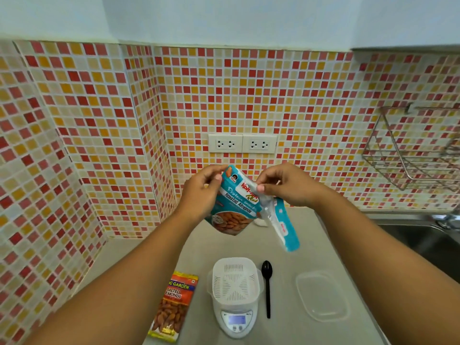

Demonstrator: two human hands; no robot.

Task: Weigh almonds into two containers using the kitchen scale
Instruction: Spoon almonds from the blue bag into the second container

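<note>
I hold a teal bag of roasted almonds [234, 207] up above the counter. My left hand [201, 188] grips its top left corner. My right hand [281, 185] pinches the top edge, where a torn strip [281, 225] hangs down to the right. Below, a white kitchen scale [236, 319] with a lit display carries a white slotted container [235, 280]. A clear plastic container [321, 295] lies on the counter to the right of the scale. An orange bag of salted almonds [174, 307] lies flat to the left of the scale.
A black plastic spoon [267, 287] lies between the scale and the clear container. The grey counter [286, 327] meets a tiled wall with two socket plates [242, 143]. A wire rack [413, 150] hangs at the right above a steel sink [418, 235].
</note>
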